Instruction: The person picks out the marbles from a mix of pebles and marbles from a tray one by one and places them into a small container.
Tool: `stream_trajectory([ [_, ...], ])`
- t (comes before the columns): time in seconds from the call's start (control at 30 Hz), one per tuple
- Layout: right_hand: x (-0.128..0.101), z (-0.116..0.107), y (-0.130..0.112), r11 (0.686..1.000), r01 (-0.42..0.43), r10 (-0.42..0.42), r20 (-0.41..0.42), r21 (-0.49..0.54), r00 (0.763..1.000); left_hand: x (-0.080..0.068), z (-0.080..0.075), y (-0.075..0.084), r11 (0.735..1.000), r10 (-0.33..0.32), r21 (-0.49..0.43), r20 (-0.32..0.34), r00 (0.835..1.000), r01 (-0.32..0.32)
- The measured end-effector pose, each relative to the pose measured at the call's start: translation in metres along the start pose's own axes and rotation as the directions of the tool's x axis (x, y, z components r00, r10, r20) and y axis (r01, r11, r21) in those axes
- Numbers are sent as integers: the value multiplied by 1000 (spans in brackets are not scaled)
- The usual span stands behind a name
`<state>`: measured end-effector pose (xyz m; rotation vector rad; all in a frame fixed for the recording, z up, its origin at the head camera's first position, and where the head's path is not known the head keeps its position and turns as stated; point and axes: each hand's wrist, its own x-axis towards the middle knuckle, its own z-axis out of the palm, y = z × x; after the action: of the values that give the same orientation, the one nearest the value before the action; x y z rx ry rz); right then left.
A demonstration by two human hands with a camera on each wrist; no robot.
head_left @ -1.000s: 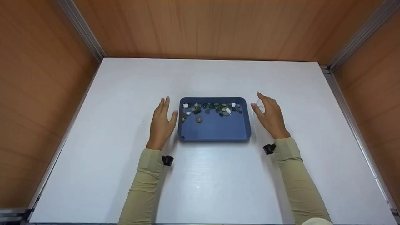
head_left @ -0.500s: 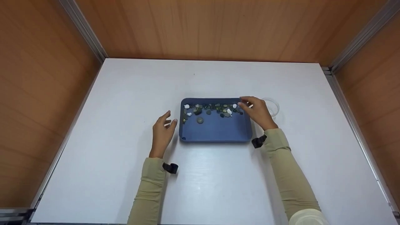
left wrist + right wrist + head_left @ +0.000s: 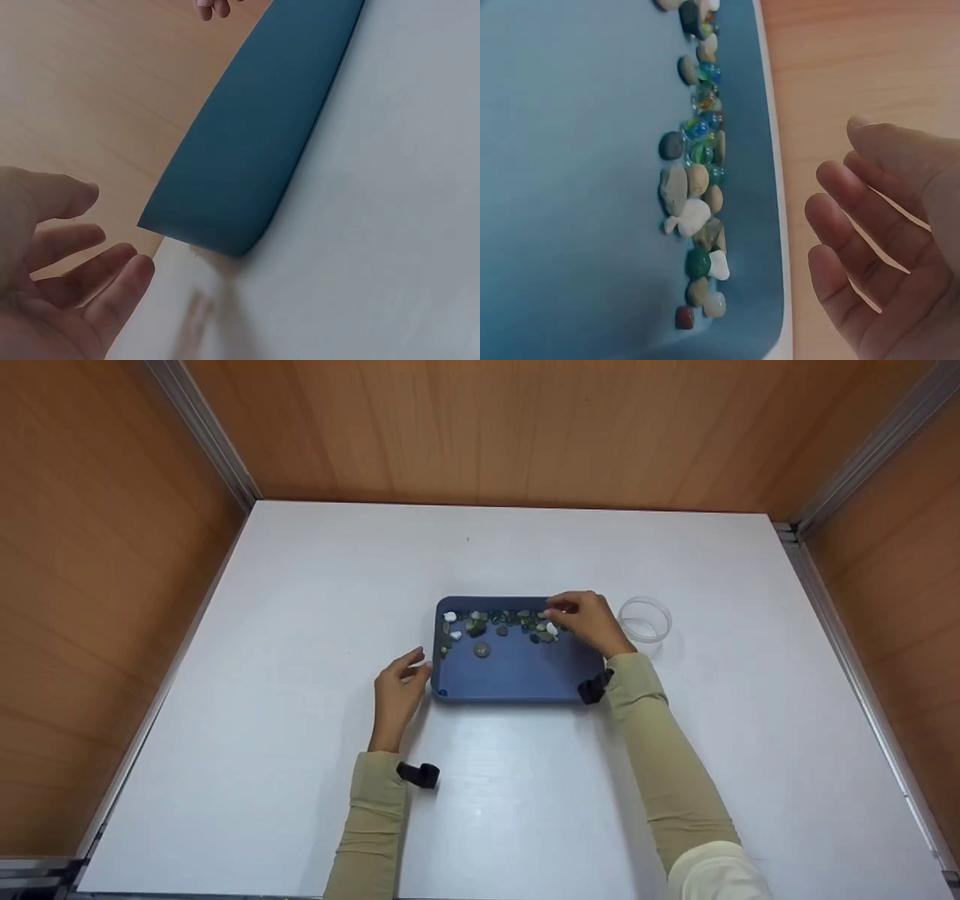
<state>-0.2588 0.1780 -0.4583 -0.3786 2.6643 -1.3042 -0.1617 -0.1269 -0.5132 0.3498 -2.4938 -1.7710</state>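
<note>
The shallow rectangular blue plastic tray (image 3: 517, 675) is sitting flat near the middle of the white tabletop (image 3: 300, 585), and the small mixed pebbles and glass beads (image 3: 510, 622) are lying strung along its far wall, with one grey pebble (image 3: 481, 649) lying a bit apart toward the middle of the tray. Your right hand (image 3: 589, 619) is hovering over the far right corner of the tray, right above the right end of that pile; the right wrist view is showing its fingers (image 3: 855, 255) relaxed, slightly curved and apart, holding nothing, and whether any tip is touching a stone you can't tell from these views. Your left hand (image 3: 401, 686) is sitting just beside the tray's near left corner, fingers (image 3: 90, 277) loosely curled and empty; the left wrist view is showing a gap between them and the tray wall, so no contact there. A clear round plastic dish (image 3: 643, 619) is standing on the table just right of the tray, close behind your right hand, untouched. Orange-brown wooden walls (image 3: 487, 427) are enclosing the table on three sides.
</note>
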Motion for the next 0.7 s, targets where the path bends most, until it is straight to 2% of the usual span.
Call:
stream_trajectory([
  [0.2,8,5,1,999,-17,19,44,-33,999,-2,4,-2,1000,-12,20,5,1000,11],
  [0.47,18,11,0,998,-49,51,71,-28,996,-4,5,-1,998,-56,22,21,998,55],
  [0.7,23,18,1,997,-51,56,92,-49,994,-5,5,-1,999,-35,22,0,999,35],
])
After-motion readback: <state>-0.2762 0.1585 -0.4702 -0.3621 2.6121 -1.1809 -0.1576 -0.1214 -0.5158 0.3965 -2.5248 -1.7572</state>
